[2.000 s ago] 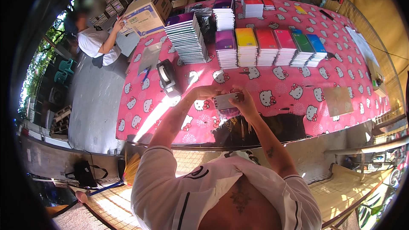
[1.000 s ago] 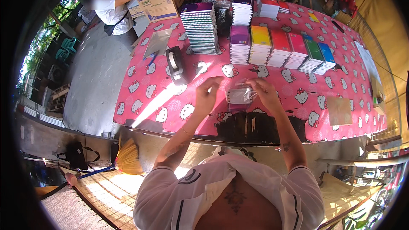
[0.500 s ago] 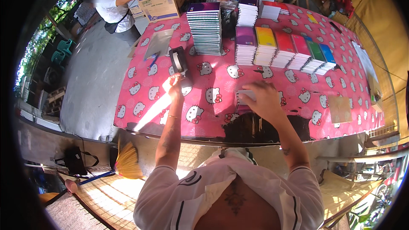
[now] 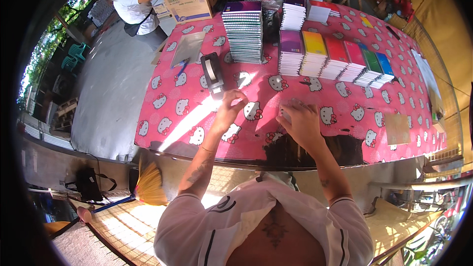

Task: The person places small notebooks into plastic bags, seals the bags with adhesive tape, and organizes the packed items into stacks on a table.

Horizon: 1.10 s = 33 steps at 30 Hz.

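My left hand (image 4: 231, 109) is just in front of a black tape dispenser (image 4: 213, 76) that holds a pale roll. Its thumb and forefinger are pinched together; whatever lies between them is too small to make out. Over the table's near middle, my right hand (image 4: 301, 122) has its fingers curled inward, and what they close on is mostly hidden. Beyond it stand side-by-side stacks of spiral notebooks: purple (image 4: 290, 51), yellow (image 4: 314, 51), red (image 4: 336, 59), pink (image 4: 354, 59), green (image 4: 372, 69) and blue (image 4: 384, 71).
A tall notebook stack (image 4: 242, 34) stands behind the dispenser, near a cardboard box (image 4: 189, 4). Blue-handled scissors (image 4: 183, 64) lie beside a clear sheet (image 4: 188, 49). A brown card (image 4: 397, 129) lies at right. Two people work across the pink-covered table (image 4: 162, 113).
My left hand has come away from the dispenser, toward me and to the right. My right hand's fingers have curled; the small pad seen under it earlier is now hidden.
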### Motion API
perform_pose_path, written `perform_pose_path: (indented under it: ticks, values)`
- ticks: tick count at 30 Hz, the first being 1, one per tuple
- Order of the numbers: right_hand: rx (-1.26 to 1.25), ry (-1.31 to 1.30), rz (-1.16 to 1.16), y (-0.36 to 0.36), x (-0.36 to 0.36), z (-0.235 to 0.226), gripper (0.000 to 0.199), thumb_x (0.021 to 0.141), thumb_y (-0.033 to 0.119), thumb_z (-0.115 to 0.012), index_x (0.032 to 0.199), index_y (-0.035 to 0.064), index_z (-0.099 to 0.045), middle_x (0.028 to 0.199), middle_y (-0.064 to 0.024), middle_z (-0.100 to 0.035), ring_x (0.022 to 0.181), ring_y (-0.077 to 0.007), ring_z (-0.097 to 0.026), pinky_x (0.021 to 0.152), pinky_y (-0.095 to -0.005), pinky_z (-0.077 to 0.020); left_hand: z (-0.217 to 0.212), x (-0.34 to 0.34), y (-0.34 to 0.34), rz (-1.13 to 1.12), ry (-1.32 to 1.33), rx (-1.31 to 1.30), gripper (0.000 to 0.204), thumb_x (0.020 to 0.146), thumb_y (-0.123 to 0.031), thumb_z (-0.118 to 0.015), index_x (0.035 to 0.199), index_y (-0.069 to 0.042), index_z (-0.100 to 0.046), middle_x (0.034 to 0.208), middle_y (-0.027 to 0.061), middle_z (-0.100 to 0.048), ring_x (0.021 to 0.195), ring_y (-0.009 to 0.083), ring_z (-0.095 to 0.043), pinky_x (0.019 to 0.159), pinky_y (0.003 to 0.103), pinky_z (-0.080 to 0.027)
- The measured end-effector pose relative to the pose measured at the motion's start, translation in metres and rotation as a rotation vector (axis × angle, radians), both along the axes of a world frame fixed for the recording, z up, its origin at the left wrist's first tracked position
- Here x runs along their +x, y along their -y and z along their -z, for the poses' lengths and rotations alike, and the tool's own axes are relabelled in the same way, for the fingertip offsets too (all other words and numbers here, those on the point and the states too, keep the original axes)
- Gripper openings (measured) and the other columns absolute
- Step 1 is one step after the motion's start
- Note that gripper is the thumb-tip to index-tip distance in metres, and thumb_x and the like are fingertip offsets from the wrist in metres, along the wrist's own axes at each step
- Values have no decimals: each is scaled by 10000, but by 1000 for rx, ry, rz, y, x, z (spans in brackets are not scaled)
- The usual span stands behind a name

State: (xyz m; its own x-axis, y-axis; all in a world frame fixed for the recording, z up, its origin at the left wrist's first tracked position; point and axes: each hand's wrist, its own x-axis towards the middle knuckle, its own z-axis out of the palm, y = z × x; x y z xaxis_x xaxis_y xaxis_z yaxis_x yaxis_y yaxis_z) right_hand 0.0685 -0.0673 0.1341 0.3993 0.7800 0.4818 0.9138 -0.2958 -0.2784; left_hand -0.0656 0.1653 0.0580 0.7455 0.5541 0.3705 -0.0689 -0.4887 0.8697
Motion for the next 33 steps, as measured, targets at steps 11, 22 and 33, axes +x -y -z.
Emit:
perform_pose_path:
  ticks: [11, 22, 33]
  values:
    - [-32, -100, -44, 5, 8, -11, 189, 811, 286, -753, 922, 134, -739, 813, -29, -693, 802, -219, -658, 858, -421, -419, -52, 69, 36, 663, -1, 100, 332, 892, -37, -713, 1216, -88, -663, 1112, 49, -578, 1077, 162, -558, 945, 323, -478]
    - [44, -393, -178, 67, 50, 47, 629, 725, 332, -858, 1238, 94, -581, 1330, -99, -546, 1204, -316, -530, 997, -489, -408, -43, 92, 55, 518, 38, 424, 170, 806, -110, -788, 960, -161, -736, 1481, 97, -436, 1373, 307, -372, 1121, 461, -315]
    - [21, -511, -336, 64, 54, 76, 495, 817, 314, -791, 1266, 141, -675, 1605, -207, -205, 1420, -372, -361, 1109, -492, -358, -28, 120, 102, 300, -106, 333, 782, 805, -224, -810, 1472, -188, -405, 1554, 309, -230, 1414, 466, -301, 1101, 539, -366]
